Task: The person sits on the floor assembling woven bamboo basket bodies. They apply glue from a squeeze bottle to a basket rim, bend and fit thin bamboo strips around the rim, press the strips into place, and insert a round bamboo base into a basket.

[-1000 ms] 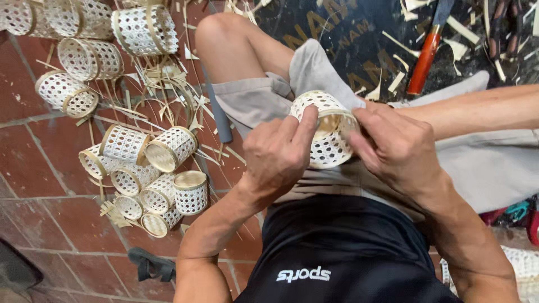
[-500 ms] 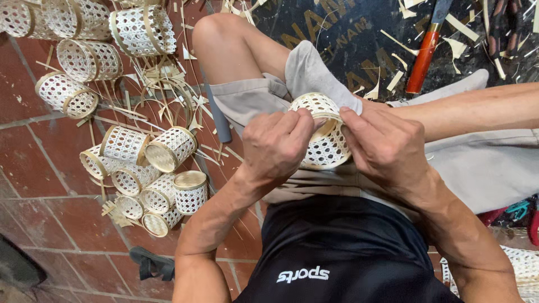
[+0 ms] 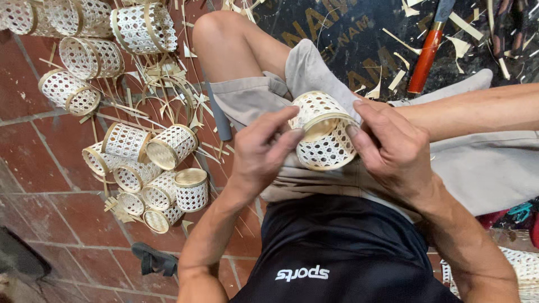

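Red brick floor (image 3: 50,168) fills the left half of the frame; a dark mat (image 3: 348,33) with pale lettering lies at upper centre and right, littered with thin strips and shavings.

Small woven basket (image 3: 324,134), pale, open lattice weave with a solid rim band, sits at frame centre over the person's lap. Left hand (image 3: 261,154) has thumb and fingertips pinched at the basket's rim on its left side. Right hand (image 3: 393,151) is wrapped on the right side, thumb pressed against the lattice wall. Both grips are closed on the basket; its far side is hidden behind the right hand's fingers.

Pile of finished baskets (image 3: 151,174) lies on the floor at centre left, some on their sides. More baskets (image 3: 90,39) at upper left are partly cut off by the frame edge. Red-handled tool (image 3: 425,59) lies on the mat at upper right; its blade end is cut off at the top. Dark object (image 3: 154,259) at lower left is hard to identify.
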